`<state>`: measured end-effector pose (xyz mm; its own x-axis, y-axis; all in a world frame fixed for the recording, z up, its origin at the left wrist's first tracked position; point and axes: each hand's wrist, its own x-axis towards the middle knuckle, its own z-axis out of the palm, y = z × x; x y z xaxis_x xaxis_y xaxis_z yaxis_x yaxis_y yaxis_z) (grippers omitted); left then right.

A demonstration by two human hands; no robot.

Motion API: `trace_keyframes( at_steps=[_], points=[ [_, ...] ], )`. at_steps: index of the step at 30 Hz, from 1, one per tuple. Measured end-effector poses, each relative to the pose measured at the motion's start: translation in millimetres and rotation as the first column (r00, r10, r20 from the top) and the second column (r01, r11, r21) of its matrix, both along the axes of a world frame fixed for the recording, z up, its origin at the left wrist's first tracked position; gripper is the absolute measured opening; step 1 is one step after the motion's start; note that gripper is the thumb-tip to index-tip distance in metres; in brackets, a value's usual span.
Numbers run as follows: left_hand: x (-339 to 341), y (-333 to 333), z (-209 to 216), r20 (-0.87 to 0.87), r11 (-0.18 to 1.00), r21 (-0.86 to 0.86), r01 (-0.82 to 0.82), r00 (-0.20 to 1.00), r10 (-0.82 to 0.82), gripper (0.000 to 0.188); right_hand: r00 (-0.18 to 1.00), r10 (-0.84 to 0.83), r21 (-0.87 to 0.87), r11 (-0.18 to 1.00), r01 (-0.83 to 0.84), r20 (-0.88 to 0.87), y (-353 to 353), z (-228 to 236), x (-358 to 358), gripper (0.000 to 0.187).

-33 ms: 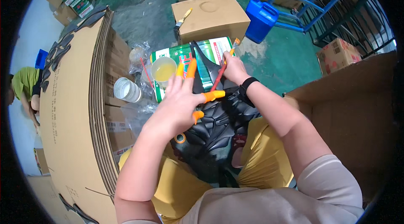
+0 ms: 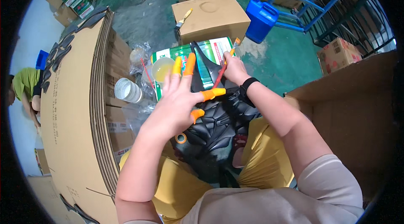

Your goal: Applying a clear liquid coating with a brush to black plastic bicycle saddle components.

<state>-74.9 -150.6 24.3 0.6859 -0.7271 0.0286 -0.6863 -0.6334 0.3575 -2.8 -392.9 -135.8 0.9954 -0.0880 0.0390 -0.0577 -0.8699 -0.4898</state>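
Note:
My left hand (image 2: 172,106) is spread, with orange and yellow finger covers on several fingertips; nothing is held in it. Its fingers hover beside a clear cup of yellowish liquid (image 2: 161,71) and above the near part of a green-and-white box (image 2: 181,50). My right hand (image 2: 235,69) grips a paintbrush (image 2: 219,76) with a red and yellow handle, its bristles pointing up and away. A forked black flat piece (image 2: 209,63) lies on the box between my hands. Many similar black pieces (image 2: 214,123) are heaped nearer me, between my knees.
White stacked cups (image 2: 127,90) and plastic wrap stand left of the box. Flattened cardboard (image 2: 75,98) is stacked at the left, with a person in green (image 2: 26,85) beyond. Ahead are cartons (image 2: 210,15) bearing brushes and a blue jerrycan (image 2: 261,20); an open carton (image 2: 345,98) is right.
My left hand has shifted slightly up and its raised fingers have straightened a little. My right hand and the brush look almost the same.

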Motion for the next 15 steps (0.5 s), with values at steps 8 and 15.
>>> trace_keyframes(
  at_steps=[8,15],
  points=[
    [-2.7,23.0,20.0,0.213,0.985,-0.174,0.016,0.977,0.022,0.047,0.995,-0.006,-0.011,1.000,0.007,0.097,1.0,1.9,-5.1,0.026],
    [-10.8,31.8,25.3,0.102,0.901,-0.424,0.092,0.993,-0.054,0.049,0.929,-0.143,0.422,0.907,-0.016,0.342,-22.8,46.2,20.2,0.036]
  ],
)
